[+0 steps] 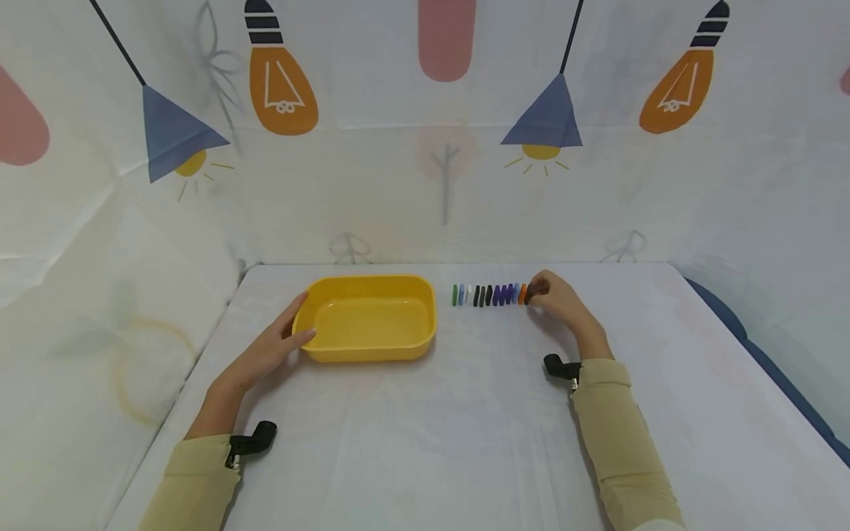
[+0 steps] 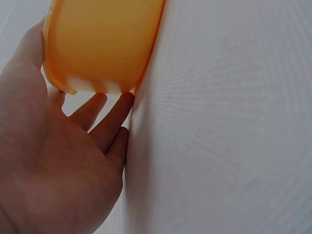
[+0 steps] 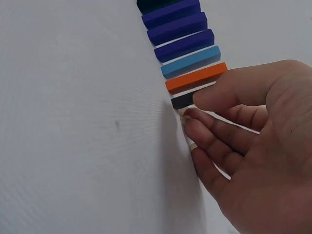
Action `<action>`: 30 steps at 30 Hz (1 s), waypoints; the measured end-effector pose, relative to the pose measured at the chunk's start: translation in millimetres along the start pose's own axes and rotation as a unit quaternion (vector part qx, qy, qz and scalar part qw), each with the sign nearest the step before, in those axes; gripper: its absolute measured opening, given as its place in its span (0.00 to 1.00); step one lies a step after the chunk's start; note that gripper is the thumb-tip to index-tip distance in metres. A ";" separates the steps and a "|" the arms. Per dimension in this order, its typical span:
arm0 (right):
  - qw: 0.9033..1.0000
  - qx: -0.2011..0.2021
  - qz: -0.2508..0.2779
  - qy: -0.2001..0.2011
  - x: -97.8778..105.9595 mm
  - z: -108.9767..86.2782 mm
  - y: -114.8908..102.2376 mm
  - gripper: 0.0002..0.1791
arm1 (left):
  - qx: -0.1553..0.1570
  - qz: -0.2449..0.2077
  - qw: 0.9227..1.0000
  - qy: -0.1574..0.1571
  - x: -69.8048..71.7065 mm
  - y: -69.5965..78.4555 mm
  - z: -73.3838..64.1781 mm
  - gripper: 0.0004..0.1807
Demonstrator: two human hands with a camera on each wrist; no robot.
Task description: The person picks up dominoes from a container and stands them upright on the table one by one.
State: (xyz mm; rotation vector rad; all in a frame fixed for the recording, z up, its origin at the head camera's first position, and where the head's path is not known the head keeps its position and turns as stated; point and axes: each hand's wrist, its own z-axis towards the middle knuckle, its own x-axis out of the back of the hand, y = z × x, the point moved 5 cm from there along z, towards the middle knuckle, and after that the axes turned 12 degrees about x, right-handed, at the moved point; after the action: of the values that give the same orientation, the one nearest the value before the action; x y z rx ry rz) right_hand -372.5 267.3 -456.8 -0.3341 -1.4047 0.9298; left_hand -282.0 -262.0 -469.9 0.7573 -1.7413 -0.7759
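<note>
My left hand (image 1: 260, 360) holds the left end of a yellow plastic tray (image 1: 372, 355), its thumb over the rim. In the left wrist view its fingers (image 2: 113, 119) touch the outer end wall. At the right end of a row of small coloured sticks, my right hand (image 1: 563, 304) pinches a black stick (image 3: 182, 101) between thumb and fingertips. Part of that stick is hidden under the thumb. Close beside it lies an orange stick (image 3: 195, 79), followed by a light blue stick (image 3: 190, 62) and several purple sticks (image 3: 184, 45).
The row continues left with black, white, light blue and green sticks, ending at a green stick (image 1: 454, 295) right of the tray. A white cloth covers the table (image 1: 412, 442). Behind stands a printed curtain (image 1: 372, 192), and a dark blue edge (image 1: 770, 361) runs along the right.
</note>
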 end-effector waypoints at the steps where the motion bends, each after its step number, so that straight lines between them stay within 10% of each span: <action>1: 1.000 -0.001 0.004 0.000 0.7 -1.2 -0.7 0.21 | 0.000 0.000 1.000 0.001 -0.1 0.3 0.2 0.44; 22: 0.999 -0.036 0.025 -0.023 -0.3 -30.2 -2.5 0.42 | -0.002 0.039 0.999 0.006 4.4 8.1 5.7 0.47; 30: 0.999 -0.027 -0.024 -0.026 -4.5 -41.6 -13.0 0.48 | 0.015 0.129 0.990 0.058 26.8 10.3 -10.3 0.46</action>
State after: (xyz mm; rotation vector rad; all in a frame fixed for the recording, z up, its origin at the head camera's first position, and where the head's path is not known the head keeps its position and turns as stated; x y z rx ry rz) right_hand -328.7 269.1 -458.7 -0.3167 -1.4821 0.8679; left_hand -280.5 -278.6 -444.5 0.5710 -1.7060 -0.5217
